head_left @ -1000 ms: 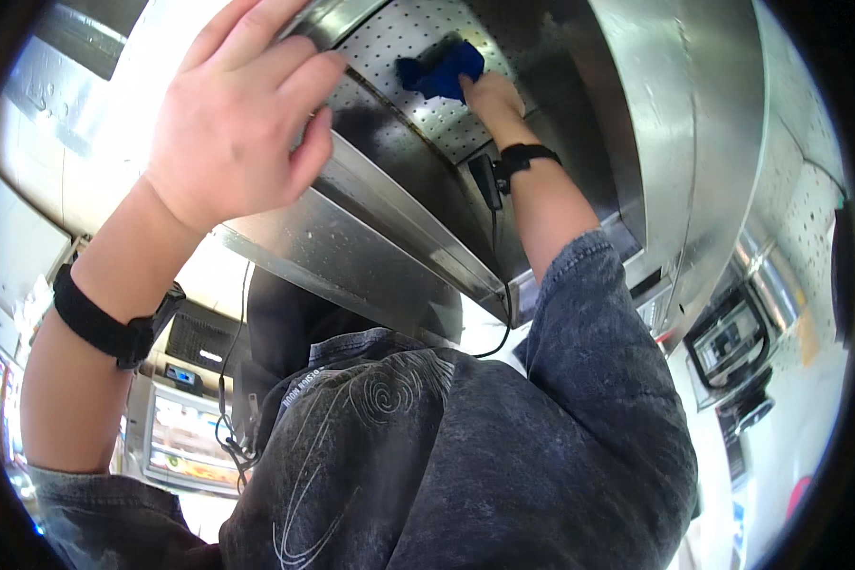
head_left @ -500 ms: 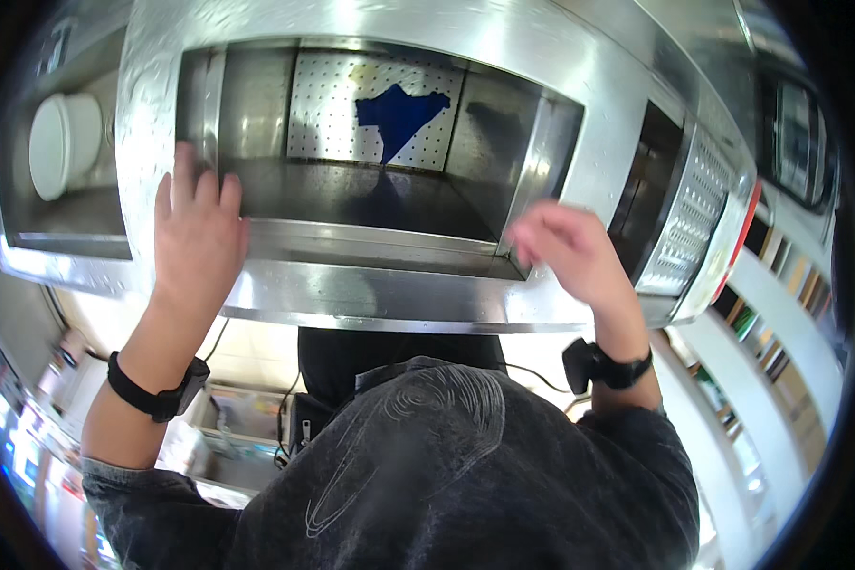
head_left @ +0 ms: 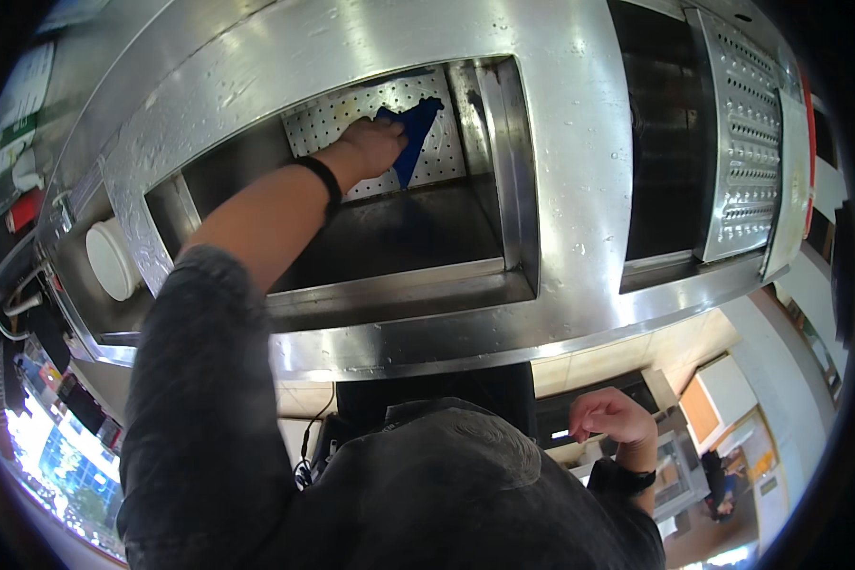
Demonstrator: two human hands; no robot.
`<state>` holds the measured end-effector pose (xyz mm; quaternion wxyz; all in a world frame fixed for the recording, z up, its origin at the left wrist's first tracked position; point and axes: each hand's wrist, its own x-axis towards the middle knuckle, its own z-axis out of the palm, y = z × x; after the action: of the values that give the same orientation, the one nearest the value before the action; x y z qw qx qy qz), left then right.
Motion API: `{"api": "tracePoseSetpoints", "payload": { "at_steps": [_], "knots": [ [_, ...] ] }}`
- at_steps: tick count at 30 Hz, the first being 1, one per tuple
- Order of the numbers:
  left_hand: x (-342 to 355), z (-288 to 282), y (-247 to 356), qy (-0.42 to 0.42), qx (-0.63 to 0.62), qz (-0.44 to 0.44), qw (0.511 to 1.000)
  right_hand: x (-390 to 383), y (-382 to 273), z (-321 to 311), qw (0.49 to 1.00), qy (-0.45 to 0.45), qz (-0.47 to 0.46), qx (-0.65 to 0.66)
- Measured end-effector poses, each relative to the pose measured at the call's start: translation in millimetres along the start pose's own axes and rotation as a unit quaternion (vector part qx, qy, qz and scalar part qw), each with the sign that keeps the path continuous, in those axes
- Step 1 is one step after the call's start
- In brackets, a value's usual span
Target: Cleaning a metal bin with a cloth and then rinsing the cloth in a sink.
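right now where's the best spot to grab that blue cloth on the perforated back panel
Probably the free pointed corner of the blue cloth, coming from the right through the compartment opening: the left hand presses its left part flat against the perforated steel back panel, so only that corner is exposed.

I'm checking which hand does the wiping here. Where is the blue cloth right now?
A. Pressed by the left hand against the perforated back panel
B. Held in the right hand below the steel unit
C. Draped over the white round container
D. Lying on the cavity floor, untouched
A: the left hand presses the blue cloth flat against the perforated back panel inside the steel cavity, while the right hand hangs loosely curled and empty below the unit.
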<state>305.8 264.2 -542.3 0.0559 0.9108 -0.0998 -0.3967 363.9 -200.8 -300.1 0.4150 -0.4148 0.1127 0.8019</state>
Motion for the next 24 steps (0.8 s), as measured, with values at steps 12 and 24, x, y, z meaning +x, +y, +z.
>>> {"api": "tracePoseSetpoints", "payload": {
  "at_steps": [12, 24],
  "knots": [
    [104, 74, -6, 0.289, -0.030, -0.005, 0.957, 52, 122, -50, 0.951, 0.193, 0.080, 0.226],
    [116, 96, 18, 0.303, 0.080, 0.182, 0.932, 47, 165, -73, 0.919, 0.181, 0.042, 0.348]
  ]
}}
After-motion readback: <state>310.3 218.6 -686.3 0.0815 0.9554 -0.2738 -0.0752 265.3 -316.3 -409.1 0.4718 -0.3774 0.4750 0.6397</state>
